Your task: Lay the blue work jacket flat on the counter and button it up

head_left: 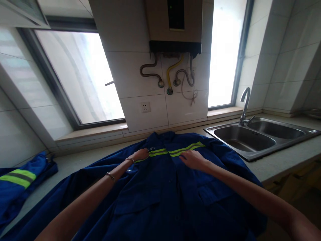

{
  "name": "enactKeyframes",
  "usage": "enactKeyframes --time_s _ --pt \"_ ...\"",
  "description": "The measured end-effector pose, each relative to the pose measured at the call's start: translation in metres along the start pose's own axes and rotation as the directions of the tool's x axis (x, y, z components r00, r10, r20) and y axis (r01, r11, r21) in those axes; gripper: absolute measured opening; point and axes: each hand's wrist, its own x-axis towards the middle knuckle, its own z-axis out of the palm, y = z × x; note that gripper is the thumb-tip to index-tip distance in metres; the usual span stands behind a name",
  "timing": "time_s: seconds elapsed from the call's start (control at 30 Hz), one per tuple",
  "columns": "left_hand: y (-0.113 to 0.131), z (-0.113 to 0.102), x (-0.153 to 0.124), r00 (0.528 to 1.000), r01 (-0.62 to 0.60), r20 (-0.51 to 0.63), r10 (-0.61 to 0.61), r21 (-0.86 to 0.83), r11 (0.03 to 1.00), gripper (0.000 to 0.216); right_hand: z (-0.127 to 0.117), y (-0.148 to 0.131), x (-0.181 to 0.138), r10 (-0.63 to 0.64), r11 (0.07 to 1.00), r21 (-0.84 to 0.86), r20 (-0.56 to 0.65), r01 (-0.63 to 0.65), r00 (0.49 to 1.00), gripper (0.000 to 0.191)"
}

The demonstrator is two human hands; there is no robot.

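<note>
Both hands lie flat on a blue work jacket point(160, 190) spread over the table point(276, 164).

The jacket lies front up, collar toward the tiled wall, with a yellow-green reflective stripe point(175, 149) across the chest and two chest pockets below it. The left hand point(140, 154) rests open at the left end of the stripe, fingers stretched flat on the cloth and gripping nothing; two thin bracelets circle that wrist and forearm. The right hand point(193, 158) lies open, palm down, just below the right half of the stripe, also holding nothing. Another blue garment point(20, 184) with the same kind of stripe lies bunched at the far left of the table, well apart. To the right, just beside the jacket's sleeve, sits a steel double sink point(260, 137) with a curved tap point(245, 105). On the wall above hang a water heater point(175, 23) with hoses and a socket point(145, 107), windows on either side.
</note>
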Motion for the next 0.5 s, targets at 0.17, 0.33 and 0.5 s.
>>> enactKeyframes --time_s 0.17,0.33,0.5 --pt "0.021 0.021 0.022 0.992 -0.059 -0.107 0.064 0.050 0.997 0.053 0.029 0.013 0.098 0.012 1.000 -0.019 -0.034 -0.013 0.999 0.056" --pt "0.038 0.061 0.020 0.989 0.026 -0.147 -0.034 -0.057 0.998 0.058 0.073 0.036 0.123 0.106 0.994 0.002 0.089 -0.107 0.990 0.066" --pt "0.064 0.069 0.005 0.976 0.125 -0.160 -0.147 -0.136 0.983 0.059 0.079 0.054 0.121 0.107 0.994 0.001 0.097 -0.108 0.989 0.068"
